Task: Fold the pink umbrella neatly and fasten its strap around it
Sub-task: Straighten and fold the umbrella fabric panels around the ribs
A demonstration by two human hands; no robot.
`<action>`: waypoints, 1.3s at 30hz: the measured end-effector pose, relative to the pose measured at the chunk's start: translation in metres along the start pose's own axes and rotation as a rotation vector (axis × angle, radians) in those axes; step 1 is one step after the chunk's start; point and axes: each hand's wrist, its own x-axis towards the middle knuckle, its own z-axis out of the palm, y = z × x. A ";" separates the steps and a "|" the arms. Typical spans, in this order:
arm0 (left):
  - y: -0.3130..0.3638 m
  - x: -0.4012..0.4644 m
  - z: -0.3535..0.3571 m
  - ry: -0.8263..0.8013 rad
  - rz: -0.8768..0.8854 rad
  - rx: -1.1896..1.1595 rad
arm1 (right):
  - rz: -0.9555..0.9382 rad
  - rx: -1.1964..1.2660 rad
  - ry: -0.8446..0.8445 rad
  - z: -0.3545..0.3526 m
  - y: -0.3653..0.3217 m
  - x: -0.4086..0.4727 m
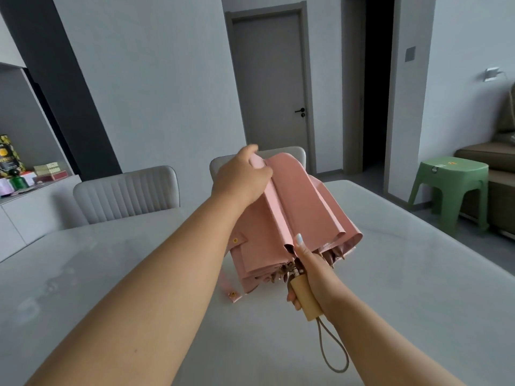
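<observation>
The pink umbrella (301,215) is collapsed and held above the pale table (404,274), its tip pointing away from me. My left hand (241,176) grips a fold of the pink canopy at the far end. My right hand (309,277) is wrapped round the wooden handle (305,298), thumb pressed up against the canopy's edge. The canopy panels hang loose and partly pleated. The pink strap (230,288) with a gold snap dangles below on the left side, unfastened. A second gold snap (235,240) shows on the canopy. A beige wrist loop (334,352) hangs from the handle.
Two grey upholstered chairs (125,190) stand at the table's far side. A green plastic stool (451,188) and a brown sofa (496,162) are at the right. A sideboard with boxes and bottles (22,174) is at the left. A shut grey door (270,87) is ahead.
</observation>
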 end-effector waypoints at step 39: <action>-0.063 -0.036 0.076 0.172 -0.381 -0.893 | 0.092 0.086 0.019 -0.002 -0.007 0.001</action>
